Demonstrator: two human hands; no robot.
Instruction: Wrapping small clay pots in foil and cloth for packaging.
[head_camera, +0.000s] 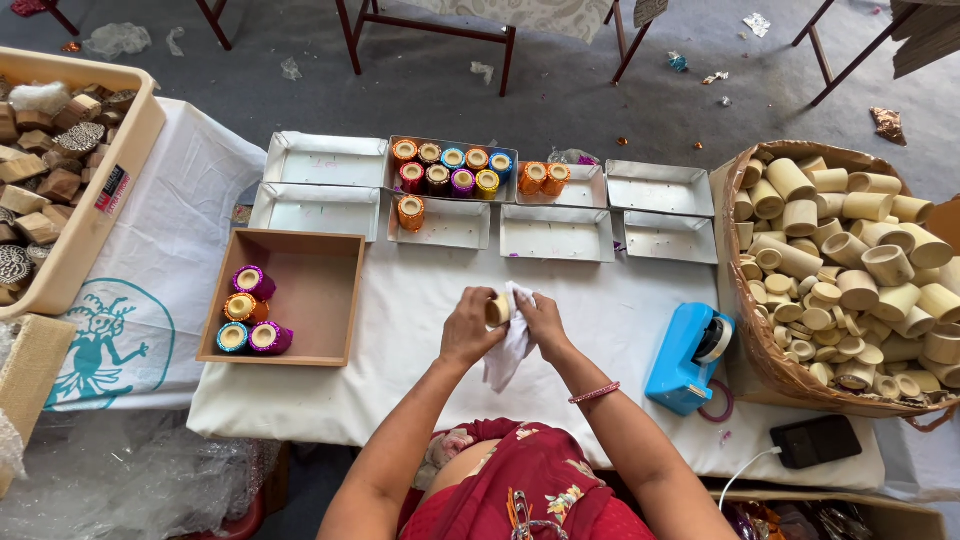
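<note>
The left hand (468, 330) is gripping a plain cup (497, 309) above the table (420, 300) while the right hand (541, 322) is pressing a white cloth (510, 352) to it; some decorated cups (450, 168) are filling two trays, and the basket (775, 360) is holding many undone.

Both forearms come up from the lower edge and angle inward, hands meeting over the middle of the table. Left hand (468, 328) is curled, knuckles up, thumb and fingers pinched closed at its inner side; right hand (542, 322) faces it, fingers bent and closed too, the two hands almost touching. Both arms bare, elbows bent and spread wide, a pink bangle (594, 393) on the right wrist.
</note>
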